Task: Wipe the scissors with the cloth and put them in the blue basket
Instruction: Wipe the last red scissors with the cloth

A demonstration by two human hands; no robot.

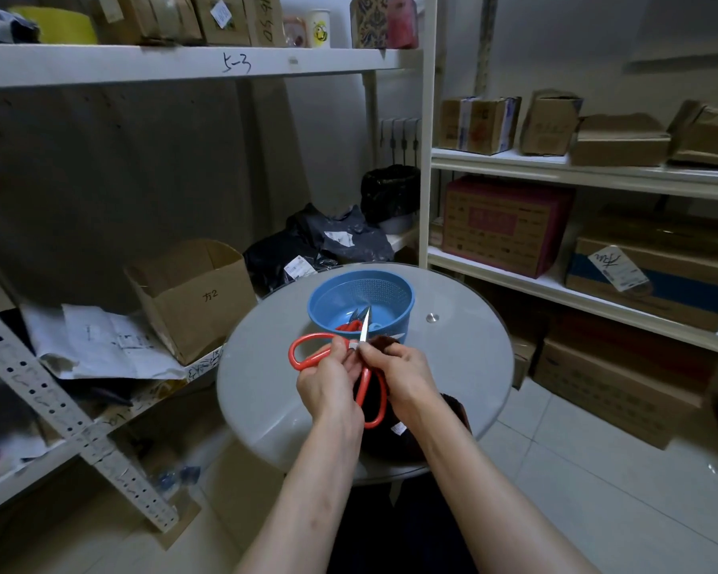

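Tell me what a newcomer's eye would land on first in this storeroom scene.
First, the red-handled scissors, blades open, held in the left hand above the round glass table. The right hand presses a dark brown cloth at the blades. Just beyond sits the round blue plastic basket, with more red-handled scissors inside.

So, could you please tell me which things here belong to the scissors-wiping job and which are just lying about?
Belong to the job:
- red scissors, held in the left hand
- dark cloth, held in the right hand
- blue basket, already holding another red pair
- round table

Lying about:
- open cardboard box
- loose papers
- black bags
- boxes on the shelves
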